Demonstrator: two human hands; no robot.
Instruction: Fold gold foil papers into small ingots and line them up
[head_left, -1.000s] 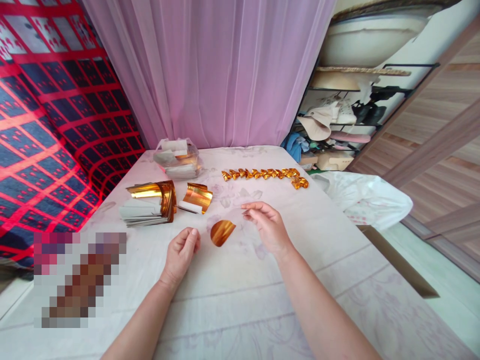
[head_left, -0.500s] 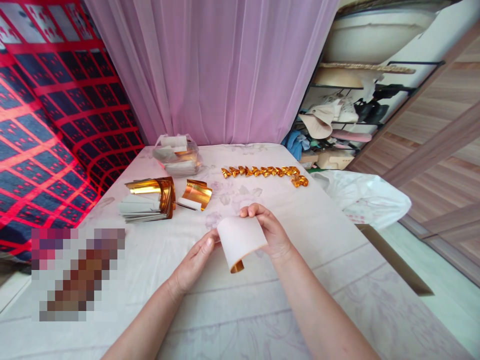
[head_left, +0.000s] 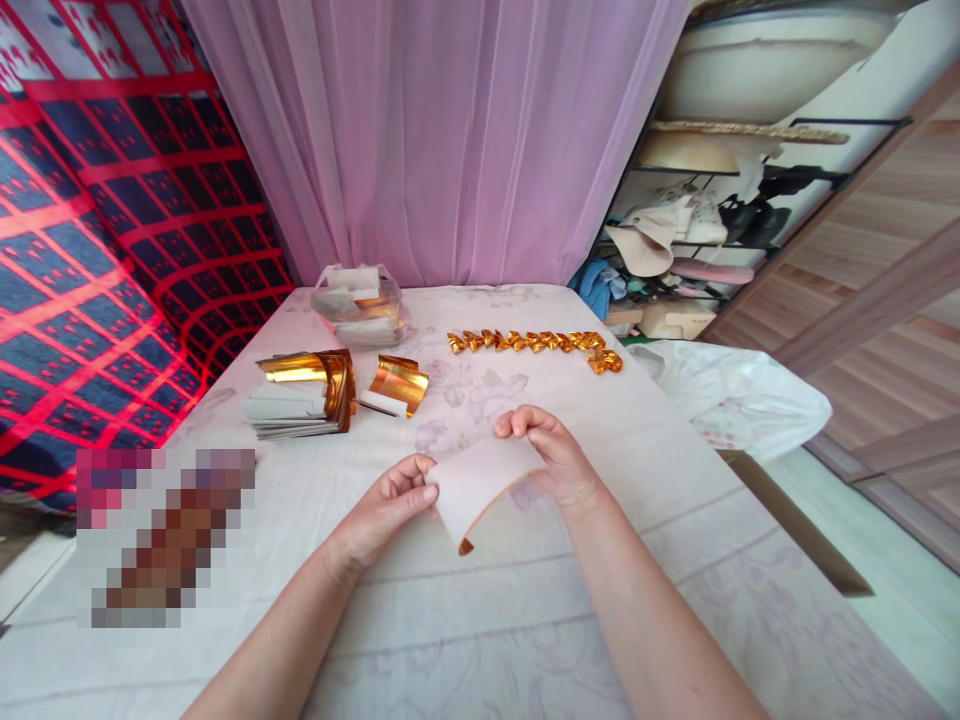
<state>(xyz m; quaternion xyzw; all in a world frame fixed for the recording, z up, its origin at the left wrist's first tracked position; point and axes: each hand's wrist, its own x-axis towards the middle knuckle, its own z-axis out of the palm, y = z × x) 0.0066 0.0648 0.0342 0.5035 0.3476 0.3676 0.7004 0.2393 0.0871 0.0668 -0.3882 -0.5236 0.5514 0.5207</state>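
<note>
Between my two hands is a sheet of gold foil paper [head_left: 480, 488], its white side up and its gold side showing at the curled near corner. My left hand [head_left: 394, 508] pinches the left edge between thumb and fingers. My right hand [head_left: 551, 455] grips the right side, fingertips at the far corner. Beyond them lies a curled loose gold foil sheet [head_left: 397, 382], and left of it a thick stack of foil papers [head_left: 300, 398], partly gold and partly white. A row of folded gold foil pieces [head_left: 525, 341] lies farther back to the right.
A clear plastic bag of more papers [head_left: 360, 305] sits at the table's back left. A floral cloth covers the table [head_left: 480, 620]. Past its right edge are a white plastic bag [head_left: 742, 395] and a shelf rack [head_left: 690, 215]. A purple curtain [head_left: 450, 140] hangs behind.
The sheet is less curled and stretched flatter, its near corner less rolled. My hands have moved slightly apart, and my left thumb now lies over the sheet's left edge. The view has shifted a little.
</note>
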